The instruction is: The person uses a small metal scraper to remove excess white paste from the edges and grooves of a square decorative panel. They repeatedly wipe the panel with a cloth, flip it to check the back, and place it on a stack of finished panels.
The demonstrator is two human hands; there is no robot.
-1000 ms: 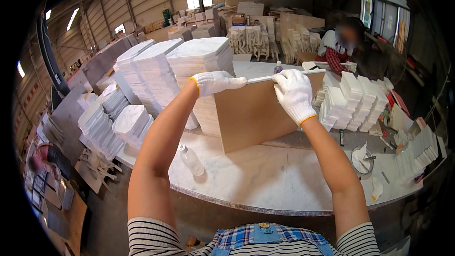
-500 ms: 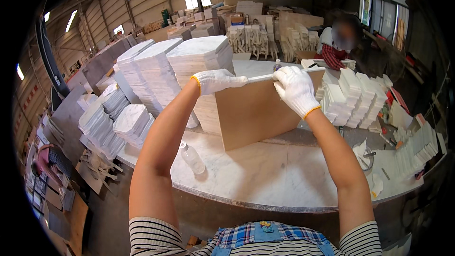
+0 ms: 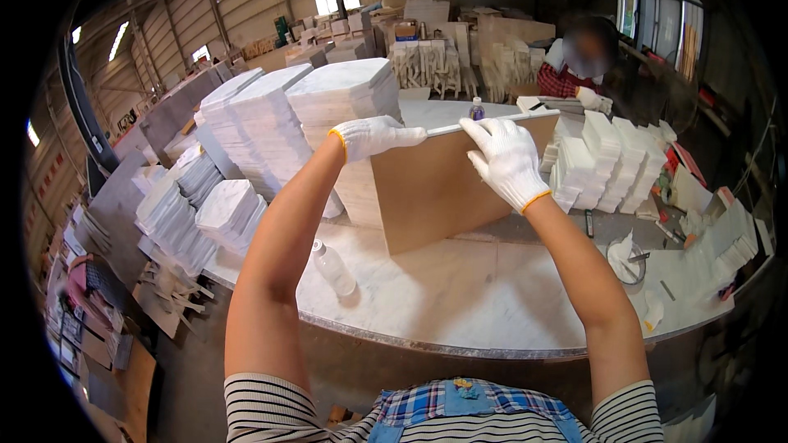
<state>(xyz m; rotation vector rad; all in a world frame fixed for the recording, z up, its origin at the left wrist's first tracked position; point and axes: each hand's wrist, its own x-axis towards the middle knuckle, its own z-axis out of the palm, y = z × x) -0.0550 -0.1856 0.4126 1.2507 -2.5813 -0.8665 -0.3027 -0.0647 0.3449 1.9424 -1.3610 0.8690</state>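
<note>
A flat brown-faced slab (image 3: pixel 451 184) with a thin white top edge stands upright, slightly slanted, on the marble-topped table (image 3: pixel 427 312). My left hand (image 3: pixel 379 138), in a white knit glove, is closed on its upper left corner, the thumb lying along the top edge. Farther right, my gloved right hand (image 3: pixel 505 157) grips the same edge, fingertips on top and thumb against the brown face. The slab hides the far fingers. Right behind its left side rises a tall stack of white marble tiles (image 3: pixel 345 86).
A clear plastic bottle (image 3: pixel 334 271) stands near the table's front. Stacked white pieces (image 3: pixel 603 164) are at right, beside a wire-rimmed container (image 3: pixel 628 261). Shorter tile stacks (image 3: pixel 230 213) flank the left. Across the table, a person in red checked sleeves (image 3: pixel 562 82) works.
My right hand has shifted its fingers slightly along the slab's top edge, uncovering more of the edge to its right. The person opposite has brought a gloved hand into sight.
</note>
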